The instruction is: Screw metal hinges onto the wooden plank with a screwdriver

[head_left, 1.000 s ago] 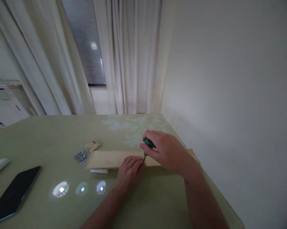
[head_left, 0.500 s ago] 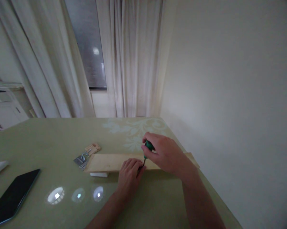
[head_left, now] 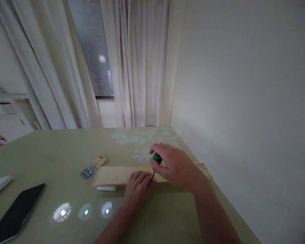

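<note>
Two pale curtains (head_left: 142, 67) hang beyond my work, one on each side of a dark window (head_left: 91, 51). Below them spreads the green tabletop (head_left: 66, 149), a whitish floral pattern at its far right. My wooden board (head_left: 114, 174) lies across it from left to right, between me and that pattern. At near left, well apart from the board, is a flat black tablet (head_left: 17, 211). My right hand (head_left: 176, 164) is above the board, fingers curled closely round the green handle of a screwdriver (head_left: 157, 158), its shaft pointing steeply down. My left hand (head_left: 137, 189) rests on the board's near edge, fingers bent and drawn together beside the shaft's tip; I cannot tell whether they pinch something small. A white block (head_left: 106, 188) shows under the board's left end, and loose metal pieces (head_left: 87, 173) lie just beside that end.
</note>
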Demonstrator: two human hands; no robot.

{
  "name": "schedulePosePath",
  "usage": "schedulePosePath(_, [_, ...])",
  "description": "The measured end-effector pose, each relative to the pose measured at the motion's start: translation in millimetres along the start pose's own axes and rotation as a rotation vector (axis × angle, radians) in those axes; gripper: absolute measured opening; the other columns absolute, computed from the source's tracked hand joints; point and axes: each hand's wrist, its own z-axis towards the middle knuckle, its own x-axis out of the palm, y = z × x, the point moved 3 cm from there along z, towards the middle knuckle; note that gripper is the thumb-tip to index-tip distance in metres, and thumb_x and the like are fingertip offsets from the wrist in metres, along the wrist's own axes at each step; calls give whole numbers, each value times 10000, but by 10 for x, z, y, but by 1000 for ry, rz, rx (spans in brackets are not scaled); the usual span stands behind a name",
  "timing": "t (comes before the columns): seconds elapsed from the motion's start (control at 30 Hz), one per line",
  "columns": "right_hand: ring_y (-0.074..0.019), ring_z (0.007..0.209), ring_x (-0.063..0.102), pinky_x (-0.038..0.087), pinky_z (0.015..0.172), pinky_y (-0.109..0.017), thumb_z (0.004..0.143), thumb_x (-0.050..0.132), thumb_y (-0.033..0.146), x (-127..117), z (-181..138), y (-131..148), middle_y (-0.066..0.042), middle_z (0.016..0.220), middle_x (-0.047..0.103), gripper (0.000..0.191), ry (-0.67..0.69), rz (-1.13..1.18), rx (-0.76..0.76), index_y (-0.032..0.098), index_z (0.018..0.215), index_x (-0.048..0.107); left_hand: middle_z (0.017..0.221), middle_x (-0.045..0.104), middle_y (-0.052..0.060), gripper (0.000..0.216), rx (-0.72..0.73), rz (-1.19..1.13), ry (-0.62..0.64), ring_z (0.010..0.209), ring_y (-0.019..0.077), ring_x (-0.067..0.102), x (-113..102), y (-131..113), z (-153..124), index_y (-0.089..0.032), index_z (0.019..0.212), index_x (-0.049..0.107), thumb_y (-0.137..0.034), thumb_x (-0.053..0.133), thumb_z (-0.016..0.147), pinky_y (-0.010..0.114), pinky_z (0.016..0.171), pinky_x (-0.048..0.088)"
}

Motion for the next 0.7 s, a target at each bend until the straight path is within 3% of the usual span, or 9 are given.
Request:
schedulePosePath(0.13, [-163,683,572,259,618,-300,1026,501,625,4,10,-16,-2,718,644,458,-3,-81,117,218,852,617,1036,780,50,149,-6,-54,-22,962,225,704,8,8,8,-209,1081,688,-280,559,1055,394,873,535])
schedulePosePath(0.33, [-190,920,652,339,707,-291,1016,553,308,-5,2,34,-44,1021,728,133,-18,-51,16,225,1088,629,993,779,36,139,-75,-114,34,917,223,710,44,-9,12,-216,1051,655,-237,518,1063,384,837,535])
schedulePosePath(0.5, [-218,692,627,247,599,-319,1031,485,584,27,52,30,-53,761,702,392,-19,-252,225,227,950,624,963,772,42,117,-80,-72,2,895,225,717,51,-36,37,-213,1004,629,-248,531,1057,387,847,527])
schedulePosePath(0.57, [-212,726,633,264,609,-317,1043,486,537,52,68,68,-45,795,708,340,-10,-221,161,234,958,615,918,765,36,129,-60,-49,-7,874,221,718,50,-54,51,-211,988,621,-239,518,1061,383,841,524])
schedulePosePath(0.7, [-218,954,627,369,727,-305,975,546,270,50,47,129,-47,1009,709,91,-35,-100,6,227,1046,584,824,746,35,214,-29,-7,-53,786,209,708,24,-85,80,-215,913,611,-244,473,1074,367,786,521])
